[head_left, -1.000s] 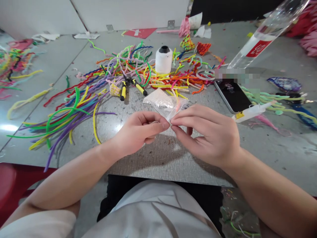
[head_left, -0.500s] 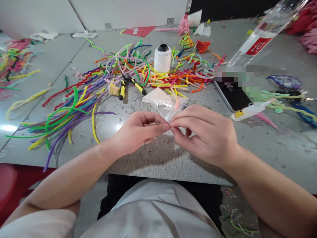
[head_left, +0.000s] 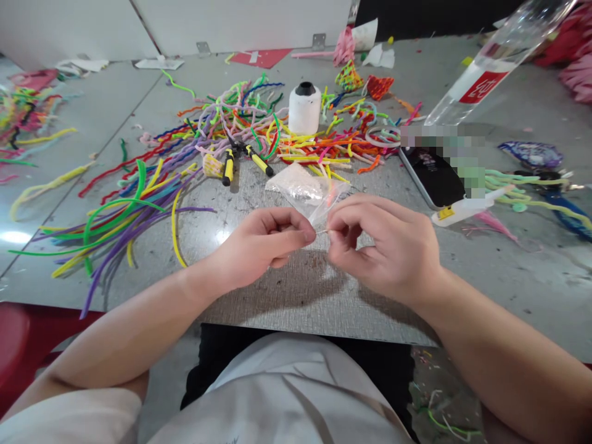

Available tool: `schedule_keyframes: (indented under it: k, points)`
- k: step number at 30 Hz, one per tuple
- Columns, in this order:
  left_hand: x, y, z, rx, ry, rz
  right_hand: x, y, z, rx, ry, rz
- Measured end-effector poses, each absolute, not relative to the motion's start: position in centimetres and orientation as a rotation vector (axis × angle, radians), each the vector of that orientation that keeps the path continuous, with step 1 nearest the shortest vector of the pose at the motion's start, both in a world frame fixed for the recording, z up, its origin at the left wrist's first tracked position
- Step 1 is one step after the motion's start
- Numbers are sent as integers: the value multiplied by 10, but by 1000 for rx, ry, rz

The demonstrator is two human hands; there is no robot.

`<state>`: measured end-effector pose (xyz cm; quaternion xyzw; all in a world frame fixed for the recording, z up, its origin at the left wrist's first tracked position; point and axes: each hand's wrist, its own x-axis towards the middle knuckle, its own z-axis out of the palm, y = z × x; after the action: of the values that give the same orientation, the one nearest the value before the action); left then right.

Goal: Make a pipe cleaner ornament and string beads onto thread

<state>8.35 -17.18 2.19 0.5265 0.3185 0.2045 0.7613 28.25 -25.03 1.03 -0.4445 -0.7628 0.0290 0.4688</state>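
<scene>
Right grip (head_left: 388,250) on strand (head_left: 322,232), inside table edge (head_left: 314,332)

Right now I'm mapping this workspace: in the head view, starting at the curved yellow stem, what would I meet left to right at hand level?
Curved yellow stem, left hand, thin pale strand, right hand, pink tassel.

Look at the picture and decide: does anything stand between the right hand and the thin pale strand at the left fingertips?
Nothing visible does. The thin pale strand spans the gap from the left hand to the right hand's fingertips. The clear bag lies beyond, on the far side.
</scene>
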Motion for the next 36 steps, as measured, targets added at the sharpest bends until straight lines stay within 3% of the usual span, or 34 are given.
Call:
schedule_keyframes:
  k: [8,12,21,36]
  points:
    - [84,-170,25,1139,689,459,276,-250,17,-1084,-1201,970]
    - [81,-167,21,1164,694,414,279,-245,23,-931,-920,1150]
    - [77,-161,14,1295,678,198,302,-228,17,-995,-888,797]
    - [80,-161,15,1156,742,241,312,-213,-6,-1735,-1487,525]
